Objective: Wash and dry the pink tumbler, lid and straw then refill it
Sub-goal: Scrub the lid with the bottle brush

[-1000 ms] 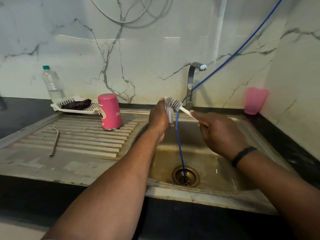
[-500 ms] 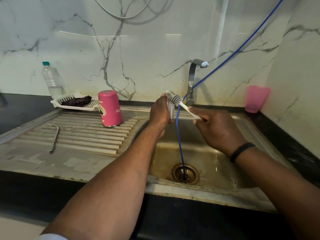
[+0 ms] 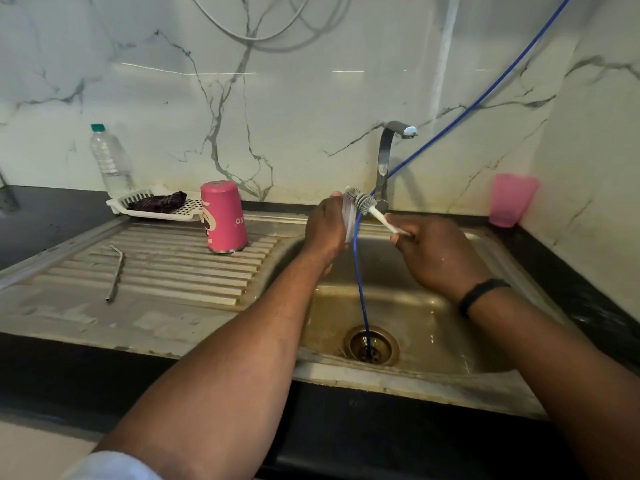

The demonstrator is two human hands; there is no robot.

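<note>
At the far left, a clear water bottle [image 3: 110,160] with a green cap stands on the dark counter against the marble wall. Just beside it is a white slotted tray [image 3: 188,210] with a dark cloth [image 3: 157,202] lying in it. On the ribbed drainboard [image 3: 166,268] a bent metal straw [image 3: 116,271] lies alone, well apart from the pink tumbler [image 3: 224,217], which stands upside down near the tray.

Over the sink basin [image 3: 408,317], the left hand [image 3: 323,228] grips a clear lid [image 3: 349,218] on its edge, with the fingers wrapped around it. The bristle head of a small brush [image 3: 363,202] touches the lid. The right hand [image 3: 436,254] has its fingers closed on the white handle of the brush; a black band [image 3: 479,294] is on that wrist. A thin blue hose [image 3: 362,289] comes down from the upper right, passes between the hands and goes into the drain [image 3: 370,346]. The tap [image 3: 388,157] stands behind the hands. At the far right, a pink cup [image 3: 512,199] stands in the corner.
</note>
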